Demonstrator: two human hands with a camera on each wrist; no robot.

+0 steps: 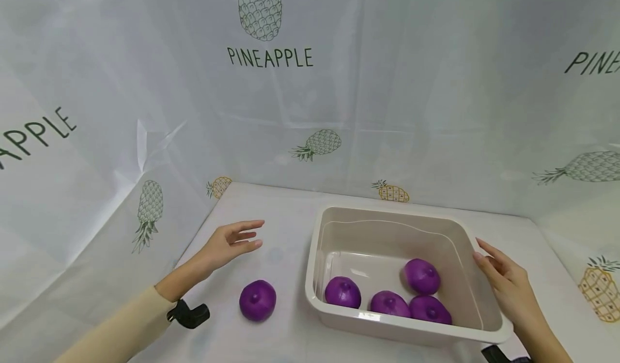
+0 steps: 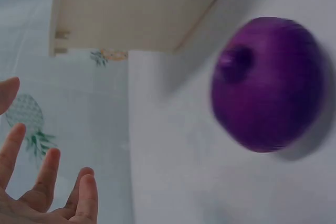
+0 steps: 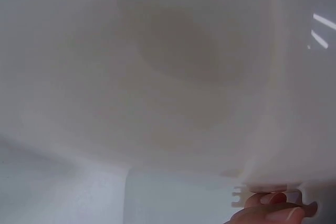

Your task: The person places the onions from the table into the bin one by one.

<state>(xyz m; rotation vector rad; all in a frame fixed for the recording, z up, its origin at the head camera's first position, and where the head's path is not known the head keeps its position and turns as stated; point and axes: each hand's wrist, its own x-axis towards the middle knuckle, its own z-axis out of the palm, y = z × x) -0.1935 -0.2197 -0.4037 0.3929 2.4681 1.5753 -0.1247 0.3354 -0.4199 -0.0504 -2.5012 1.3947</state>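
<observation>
My left hand point(image 1: 226, 246) hovers over the table with fingers extended and nothing in it. Below and right of it lies a round purple ball with a small nub point(image 1: 258, 300), large in the left wrist view too point(image 2: 270, 85). A beige plastic bin point(image 1: 375, 324) stands to the right, with several similar purple balls point(image 1: 422, 277) inside, mostly toward its near side and right. At the bin's right rim, my right hand point(image 1: 508, 285) grips the edge. The right wrist view shows its fingers point(image 3: 273, 214) curled at the rim, beside the bin's pale outer wall point(image 3: 173, 103).
White cloth printed with pineapples point(image 1: 260, 8) hangs behind and at both sides. The white tabletop point(image 1: 286, 218) ends at this cloth along the back. Black wrist camera mounts point(image 1: 188, 314) sit on both wrists.
</observation>
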